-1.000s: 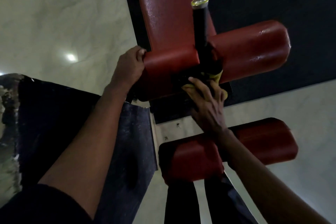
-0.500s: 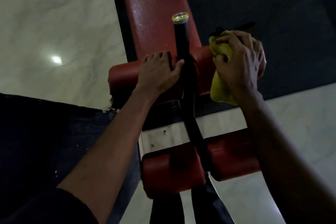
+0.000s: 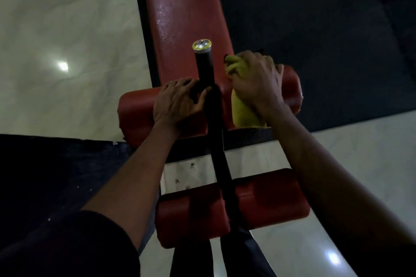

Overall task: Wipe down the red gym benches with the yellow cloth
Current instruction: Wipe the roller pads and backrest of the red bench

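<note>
I see the red bench pad (image 3: 180, 7) extending beyond the black post (image 3: 203, 67). The lower roller (image 3: 270, 200) crosses the post nearer the camera, and the upper roller (image 3: 135, 110) crosses it mid-length. Left of the post, the left hand (image 3: 177, 103) rests on the upper roller, fingers bent over its top, thumb touching the post. Right of the post, the right hand (image 3: 256, 81) grips the bunched yellow cloth (image 3: 242, 112) against that roller.

A black post (image 3: 203, 67) rises from the middle of the upper roller (image 3: 135, 108), barring sideways passes. The left grip (image 3: 177, 101) and the right grip (image 3: 256, 81), which holds the yellow cloth (image 3: 243, 112), occupy the roller's halves. The red worktop (image 3: 180, 7) beyond lies open.
</note>
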Tool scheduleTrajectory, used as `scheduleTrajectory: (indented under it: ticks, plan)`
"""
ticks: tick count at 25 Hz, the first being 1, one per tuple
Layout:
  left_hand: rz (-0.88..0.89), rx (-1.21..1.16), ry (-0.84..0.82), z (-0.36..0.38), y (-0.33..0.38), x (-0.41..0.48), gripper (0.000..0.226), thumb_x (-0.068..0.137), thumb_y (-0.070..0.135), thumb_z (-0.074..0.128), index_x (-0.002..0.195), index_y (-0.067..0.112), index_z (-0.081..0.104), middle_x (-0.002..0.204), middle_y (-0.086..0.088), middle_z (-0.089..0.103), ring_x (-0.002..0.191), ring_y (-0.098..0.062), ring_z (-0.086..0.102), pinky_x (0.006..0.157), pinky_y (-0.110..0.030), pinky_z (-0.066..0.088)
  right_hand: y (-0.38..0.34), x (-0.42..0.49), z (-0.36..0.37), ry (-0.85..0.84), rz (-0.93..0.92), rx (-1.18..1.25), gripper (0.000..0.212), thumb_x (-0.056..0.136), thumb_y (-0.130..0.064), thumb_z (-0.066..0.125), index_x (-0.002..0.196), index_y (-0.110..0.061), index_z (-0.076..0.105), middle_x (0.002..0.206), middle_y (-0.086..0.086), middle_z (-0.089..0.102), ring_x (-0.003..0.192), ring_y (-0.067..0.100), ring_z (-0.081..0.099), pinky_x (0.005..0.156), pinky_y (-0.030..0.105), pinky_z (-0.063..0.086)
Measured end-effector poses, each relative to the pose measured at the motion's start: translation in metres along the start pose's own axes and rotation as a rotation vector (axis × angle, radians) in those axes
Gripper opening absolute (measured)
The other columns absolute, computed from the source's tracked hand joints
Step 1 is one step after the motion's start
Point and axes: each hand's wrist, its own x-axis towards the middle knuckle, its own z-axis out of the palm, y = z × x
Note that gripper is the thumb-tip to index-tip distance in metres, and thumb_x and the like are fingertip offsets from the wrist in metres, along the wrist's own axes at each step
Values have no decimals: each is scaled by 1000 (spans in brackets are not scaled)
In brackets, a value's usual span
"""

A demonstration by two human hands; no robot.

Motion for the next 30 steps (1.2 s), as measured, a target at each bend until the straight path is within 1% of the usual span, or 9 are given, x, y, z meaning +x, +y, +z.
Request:
scheduleTrajectory:
  ticks: [3, 6, 9, 12, 15, 18, 23, 26, 30]
  plan:
    - [-3, -15, 4, -3, 3, -1, 44, 97, 54, 47, 110, 21, 73, 107, -3, 73, 93, -30, 67, 81, -37, 46, -10, 28, 5, -134, 130, -33, 38, 82, -46, 55, 114, -27, 62, 113, -3, 64, 113, 28, 55, 101, 53, 28]
    - [0, -18, 27, -3, 1, -1, 43, 95, 51, 49, 109, 18, 73, 108, -6, 73, 93, -32, 68, 81, -38, 46, -19, -6, 7, -195, -82, -35, 40, 81, -45, 57, 118, -33, 61, 125, -9, 59, 122, 26, 50, 101, 54, 30]
    - [-8, 15, 81, 2, 0, -3, 42, 93, 48, 52, 107, 15, 73, 108, -7, 74, 93, -31, 69, 81, -37, 46, 6, -29, -16, -135, -173, 37, 44, 85, -40, 59, 129, -41, 57, 135, -16, 55, 128, 15, 45, 100, 47, 29]
    - [-20, -3, 73, 6, -4, -3, 45, 93, 49, 52, 112, 14, 72, 111, -8, 72, 98, -32, 67, 84, -37, 48, 38, -15, -27, -10, 2, 58, 44, 84, -37, 60, 128, -35, 58, 130, -9, 61, 122, 18, 51, 102, 45, 31]
    - [-31, -14, 87, 6, -4, -5, 43, 93, 50, 54, 114, 16, 71, 110, -7, 69, 101, -31, 61, 82, -39, 45, 16, 0, -5, 48, 98, -38, 38, 83, -45, 53, 115, -28, 64, 117, -3, 65, 112, 25, 55, 99, 46, 36]
    - [-43, -19, 106, 4, 0, -6, 41, 94, 49, 54, 114, 18, 71, 106, -7, 66, 97, -32, 58, 80, -40, 43, -11, 7, 8, -64, -26, -99, 31, 80, -45, 51, 94, -22, 66, 107, -2, 67, 106, 28, 57, 95, 47, 39]
    - [-187, -15, 89, 3, 15, -15, 47, 97, 54, 45, 122, 21, 68, 116, -4, 67, 109, -30, 58, 93, -42, 43, 33, -13, -32, -161, -113, 13, 40, 84, -39, 57, 123, -32, 60, 129, -9, 58, 123, 21, 50, 99, 50, 43]
    - [-398, -30, 5, 9, 44, -21, 62, 96, 66, 39, 136, 23, 58, 139, -4, 58, 135, -30, 45, 117, -52, 22, 46, -29, -32, -49, -32, 8, 42, 84, -36, 60, 126, -28, 60, 131, -6, 58, 128, 21, 47, 105, 47, 38]
    - [-450, -20, -15, 12, 52, -19, 78, 86, 83, 39, 135, 25, 57, 142, -3, 53, 140, -30, 38, 118, -57, 9, 9, 6, -5, -134, -68, -80, 27, 83, -39, 55, 101, -22, 65, 113, -1, 64, 112, 28, 55, 96, 46, 40]
